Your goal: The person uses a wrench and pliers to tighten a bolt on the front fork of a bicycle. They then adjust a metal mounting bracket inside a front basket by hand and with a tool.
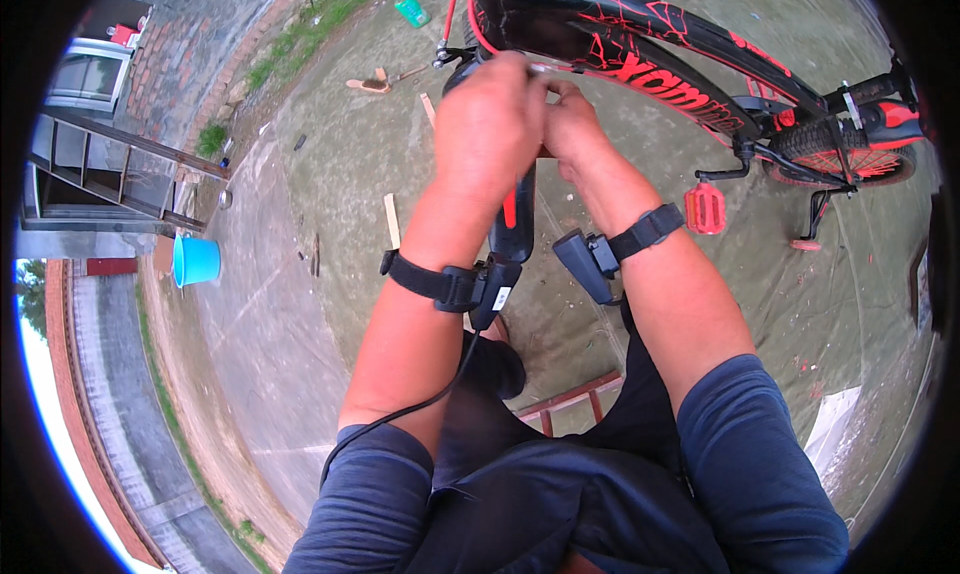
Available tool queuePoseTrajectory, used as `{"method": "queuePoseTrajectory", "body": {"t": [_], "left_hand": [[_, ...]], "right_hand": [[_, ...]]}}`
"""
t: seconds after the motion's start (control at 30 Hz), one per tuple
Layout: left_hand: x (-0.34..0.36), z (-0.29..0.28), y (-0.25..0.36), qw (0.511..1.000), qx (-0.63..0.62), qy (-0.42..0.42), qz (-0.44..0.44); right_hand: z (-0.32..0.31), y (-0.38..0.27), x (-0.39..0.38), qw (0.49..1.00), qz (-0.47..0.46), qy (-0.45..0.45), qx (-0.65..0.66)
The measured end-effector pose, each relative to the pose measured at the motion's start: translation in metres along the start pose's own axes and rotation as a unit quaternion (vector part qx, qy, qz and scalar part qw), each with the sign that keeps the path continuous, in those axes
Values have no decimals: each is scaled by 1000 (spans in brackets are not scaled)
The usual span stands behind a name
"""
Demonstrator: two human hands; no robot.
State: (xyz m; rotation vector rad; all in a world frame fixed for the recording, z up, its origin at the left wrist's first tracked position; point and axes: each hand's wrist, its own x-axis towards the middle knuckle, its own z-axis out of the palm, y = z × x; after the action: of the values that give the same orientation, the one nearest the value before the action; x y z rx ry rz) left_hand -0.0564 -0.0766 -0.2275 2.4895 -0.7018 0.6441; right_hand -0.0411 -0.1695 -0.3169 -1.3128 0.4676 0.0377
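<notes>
My left hand [488,124] is closed at the front of a black bicycle frame [640,44] with red graphics, slightly blurred, its fingertips largely hidden. Against it, my right hand [570,129] has bent fingers near a small silvery piece [540,69]; what either grips is hidden. Red cables [452,9] run down just above them. Below my hands a long black piece with a red stripe [510,224], probably a fender, points toward me. Both wrists wear strapped black devices.
A red pedal [705,209], rear wheel [820,164] and small stabilizer wheel [805,244] are on the right. At left stand a blue bucket [196,262] and metal ladder [120,144]. A green bottle [410,6], brush [370,84] and wood strips [391,219] lie about.
</notes>
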Motion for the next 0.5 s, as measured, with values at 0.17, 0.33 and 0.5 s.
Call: {"method": "queuePoseTrajectory", "body": {"t": [0.17,0.33,0.5], "left_hand": [[-8,-12,-14,970,-112,121,-177],[-14,-17,-37,752,-488,142,-421],[-19,-4,-55,613,-603,155,-486]], "right_hand": [[-2,-3,-1,1000,-12,-8,19],[-1,-1,-1,1000,-17,2,1],[-1,-4,-5,1000,-18,-10,12]]}}
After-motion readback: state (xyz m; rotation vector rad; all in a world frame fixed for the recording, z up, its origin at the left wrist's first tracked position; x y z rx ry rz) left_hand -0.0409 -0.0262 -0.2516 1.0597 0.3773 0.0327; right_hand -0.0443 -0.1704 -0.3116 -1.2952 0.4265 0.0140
